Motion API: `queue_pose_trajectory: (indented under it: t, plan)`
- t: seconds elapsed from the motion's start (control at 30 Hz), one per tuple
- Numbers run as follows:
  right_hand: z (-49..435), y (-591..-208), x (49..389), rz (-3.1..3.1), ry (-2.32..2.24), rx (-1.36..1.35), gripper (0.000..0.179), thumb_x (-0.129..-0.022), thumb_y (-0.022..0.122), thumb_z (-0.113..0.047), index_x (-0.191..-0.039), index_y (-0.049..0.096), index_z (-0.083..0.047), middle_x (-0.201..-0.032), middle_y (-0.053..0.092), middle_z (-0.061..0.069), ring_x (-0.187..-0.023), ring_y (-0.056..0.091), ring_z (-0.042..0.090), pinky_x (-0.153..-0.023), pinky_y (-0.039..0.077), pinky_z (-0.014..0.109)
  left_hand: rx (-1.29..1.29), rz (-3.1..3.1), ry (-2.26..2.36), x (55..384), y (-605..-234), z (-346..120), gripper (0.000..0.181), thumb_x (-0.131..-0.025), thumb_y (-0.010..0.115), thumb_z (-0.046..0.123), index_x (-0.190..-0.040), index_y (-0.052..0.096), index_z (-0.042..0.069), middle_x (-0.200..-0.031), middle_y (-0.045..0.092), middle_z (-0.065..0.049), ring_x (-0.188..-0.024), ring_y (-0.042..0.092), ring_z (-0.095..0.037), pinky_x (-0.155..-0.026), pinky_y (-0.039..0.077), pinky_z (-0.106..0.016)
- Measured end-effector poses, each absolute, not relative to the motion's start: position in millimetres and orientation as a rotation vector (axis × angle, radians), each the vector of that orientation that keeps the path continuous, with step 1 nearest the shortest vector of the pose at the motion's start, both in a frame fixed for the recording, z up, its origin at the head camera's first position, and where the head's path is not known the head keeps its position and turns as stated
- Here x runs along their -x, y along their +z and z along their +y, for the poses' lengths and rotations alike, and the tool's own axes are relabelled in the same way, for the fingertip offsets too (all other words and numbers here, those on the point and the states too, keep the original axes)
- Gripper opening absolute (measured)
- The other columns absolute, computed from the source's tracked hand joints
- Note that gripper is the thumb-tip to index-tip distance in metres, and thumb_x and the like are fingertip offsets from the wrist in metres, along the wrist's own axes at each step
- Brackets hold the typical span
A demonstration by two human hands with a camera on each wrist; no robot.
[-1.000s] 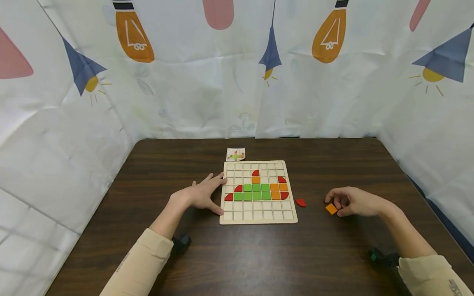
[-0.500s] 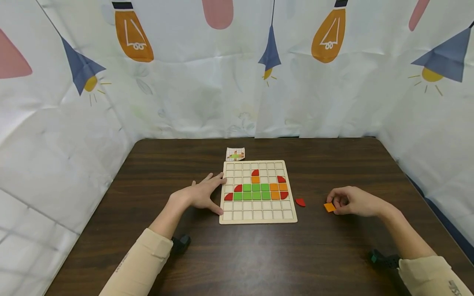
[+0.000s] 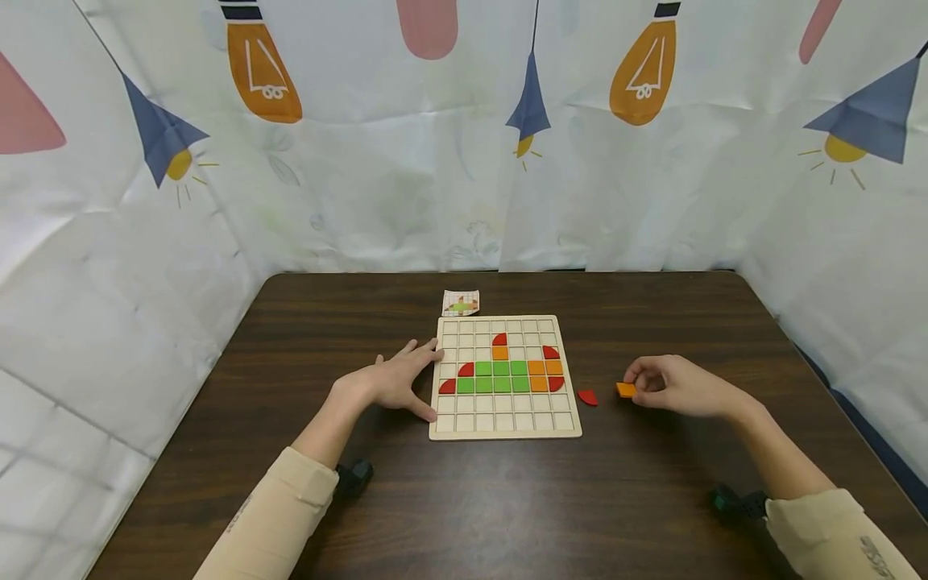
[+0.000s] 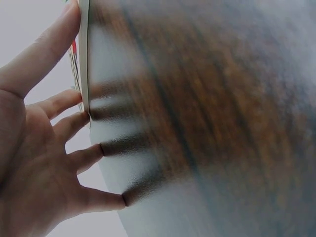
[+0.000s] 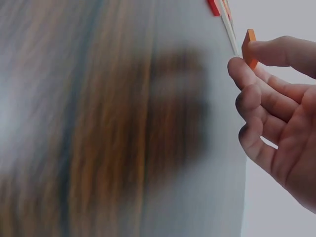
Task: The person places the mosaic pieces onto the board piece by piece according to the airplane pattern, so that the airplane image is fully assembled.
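My right hand [image 3: 677,387] pinches an orange square tile [image 3: 626,390] between thumb and fingers, to the right of the board. In the right wrist view the orange tile [image 5: 250,49] is held off the table. My left hand [image 3: 399,379] lies with spread fingers at the left edge of a pale wooden grid board [image 3: 500,424], thumb and index fingertip touching it. Green squares [image 3: 502,376], orange squares [image 3: 539,375] and red quarter-round tiles [image 3: 447,386] fill part of the grid. A loose red quarter-round tile [image 3: 588,397] lies on the table between the board and my right hand.
A small pattern card [image 3: 461,303] lies just behind the board, near its left corner. The dark wooden table [image 3: 464,507] runs back to a printed white curtain [image 3: 406,185] that also closes off both sides.
My right hand has picked up the orange tile and carried it left toward the red loose tile and the board. My left hand has stayed in place.
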State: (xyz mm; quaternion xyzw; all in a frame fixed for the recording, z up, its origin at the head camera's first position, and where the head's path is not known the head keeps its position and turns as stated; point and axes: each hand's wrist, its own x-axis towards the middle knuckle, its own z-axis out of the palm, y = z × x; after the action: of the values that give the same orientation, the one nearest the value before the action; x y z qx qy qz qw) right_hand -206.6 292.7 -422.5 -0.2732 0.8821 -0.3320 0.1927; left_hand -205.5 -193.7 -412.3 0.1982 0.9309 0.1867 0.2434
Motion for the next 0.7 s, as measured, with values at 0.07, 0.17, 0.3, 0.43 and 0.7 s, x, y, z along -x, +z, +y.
queue_pose_trajectory:
  t: [0.07, 0.17, 0.3, 0.43, 0.7]
  plan:
    - [286, -422, 208, 2.477, -0.938, 0.784, 0.021, -0.096, 0.074, -0.016, -0.112, 0.066, -0.006, -0.089, 0.068, -0.004, -0.077, 0.063, 0.013, -0.070, 0.054, 0.029, -0.541, 2.542, 0.511, 206, -412, -194, 0.107, -0.079, 0.088, 0.047, -0.163, 0.030, 0.016, -0.172, 0.007, -0.006, -0.156, 0.000, -0.035, -0.110, 0.006, -0.080]
    - [276, -422, 211, 2.473, -0.960, 0.811, 0.021, -0.095, 0.075, -0.015, -0.112, 0.066, -0.007, -0.090, 0.069, -0.004, -0.078, 0.063, 0.014, -0.070, 0.055, 0.029, -0.546, 2.543, 0.515, 207, -412, -193, 0.107, -0.079, 0.089, 0.047, -0.163, 0.030, 0.015, -0.172, 0.007, -0.007, -0.156, 0.001, -0.037, -0.109, 0.006, -0.081]
    - [262, -423, 214, 2.471, -0.990, 0.852, 0.021, -0.095, 0.076, -0.016, -0.113, 0.067, -0.009, -0.091, 0.069, -0.005, -0.078, 0.063, 0.015, -0.069, 0.055, 0.028, -0.550, 2.542, 0.516, 207, -413, -193, 0.107, -0.079, 0.089, 0.046, -0.163, 0.030, 0.013, -0.172, 0.007, -0.009, -0.156, 0.001, -0.038, -0.108, 0.006, -0.082]
    - [246, -423, 216, 2.455, -1.019, 0.878, 0.022, -0.095, 0.076, -0.016, -0.114, 0.068, -0.008, -0.092, 0.069, -0.005, -0.080, 0.063, 0.015, -0.072, 0.055, 0.029, -0.552, 2.541, 0.520, 207, -413, -193, 0.107, -0.080, 0.089, 0.045, -0.163, 0.030, 0.012, -0.172, 0.007, -0.010, -0.156, 0.000, -0.039, -0.107, 0.006, -0.082]
    - [221, -424, 219, 2.388, -1.059, 0.926, 0.023, -0.095, 0.077, -0.015, -0.114, 0.067, -0.006, -0.090, 0.069, -0.003, -0.081, 0.063, 0.016, -0.071, 0.055, 0.029, -0.559, 2.543, 0.522, 206, -412, -192, 0.107, -0.080, 0.089, 0.045, -0.163, 0.030, 0.011, -0.172, 0.008, -0.012, -0.155, 0.001, -0.040, -0.107, 0.006, -0.083]
